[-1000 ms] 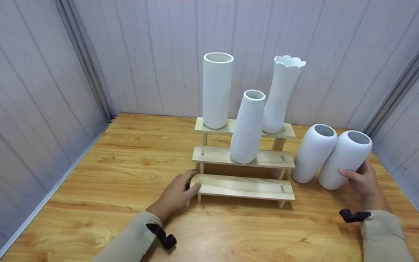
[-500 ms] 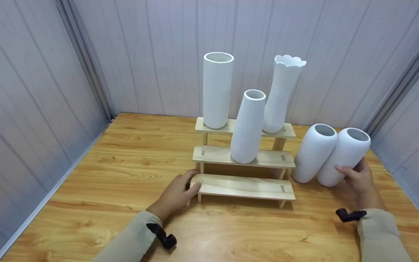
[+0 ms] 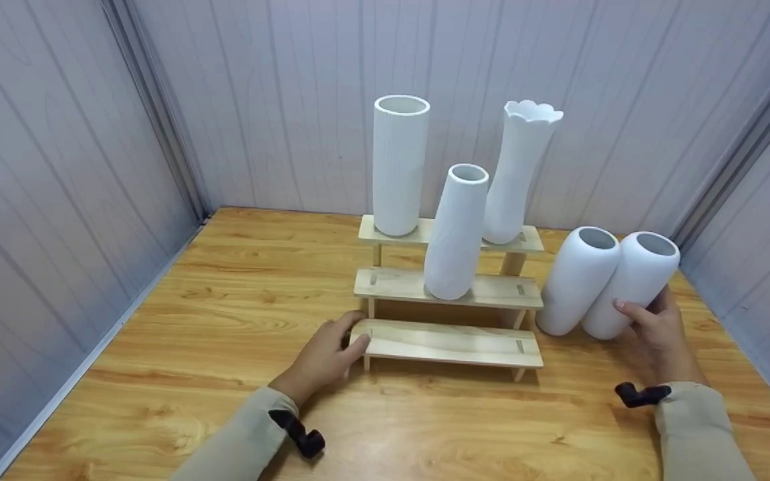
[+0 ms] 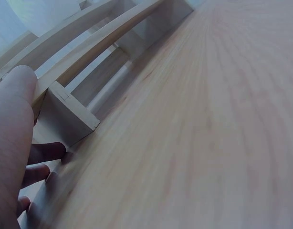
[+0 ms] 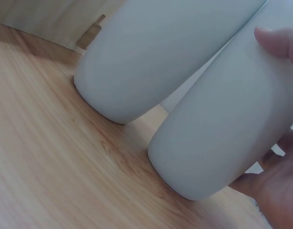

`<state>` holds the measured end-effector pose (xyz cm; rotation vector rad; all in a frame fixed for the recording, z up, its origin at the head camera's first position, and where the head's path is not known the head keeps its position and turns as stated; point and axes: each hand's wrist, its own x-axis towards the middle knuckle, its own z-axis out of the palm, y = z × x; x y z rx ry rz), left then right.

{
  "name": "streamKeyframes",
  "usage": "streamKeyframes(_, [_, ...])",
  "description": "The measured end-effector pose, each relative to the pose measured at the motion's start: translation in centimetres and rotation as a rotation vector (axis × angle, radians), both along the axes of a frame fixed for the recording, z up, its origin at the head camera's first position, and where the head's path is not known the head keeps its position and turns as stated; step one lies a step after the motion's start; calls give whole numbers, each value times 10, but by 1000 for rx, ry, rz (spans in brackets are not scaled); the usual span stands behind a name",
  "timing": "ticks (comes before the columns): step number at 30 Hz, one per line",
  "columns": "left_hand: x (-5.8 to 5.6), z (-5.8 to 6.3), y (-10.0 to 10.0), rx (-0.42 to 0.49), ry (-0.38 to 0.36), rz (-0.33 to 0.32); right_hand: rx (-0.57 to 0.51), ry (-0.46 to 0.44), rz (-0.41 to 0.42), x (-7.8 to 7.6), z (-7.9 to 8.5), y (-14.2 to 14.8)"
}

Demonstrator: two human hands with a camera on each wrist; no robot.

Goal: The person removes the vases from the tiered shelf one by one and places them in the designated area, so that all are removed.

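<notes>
With thumb and fingers round its side, my right hand grips a smooth white vase. That vase stands upright on the table, its shoulder against a matching white vase on its left; a gap shows between their bases in the right wrist view. My left hand holds the left end of the lowest step of a three-step wooden stand. In the left wrist view the thumb lies against the step's edge, and the other fingers reach beside the stand's leg.
On the top step are a ribbed cylindrical vase and a vase with a scalloped rim. A tapered white vase stands on the middle step. Pale panel walls close in the wooden table at the back and sides.
My right hand and its vase have shifted slightly left and away from me, closer along the neighbouring vase. The left hand and the stand have stayed put.
</notes>
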<state>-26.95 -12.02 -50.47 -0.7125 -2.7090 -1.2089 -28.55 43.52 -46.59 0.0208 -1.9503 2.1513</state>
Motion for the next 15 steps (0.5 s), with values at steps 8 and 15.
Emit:
streamKeyframes(8, [1,-1,0,14,-59,-22,25,15,80,1,5,4])
streamKeyframes(15, [2,-1,0,10,-93,-23,-72,22,-27,7,26,1])
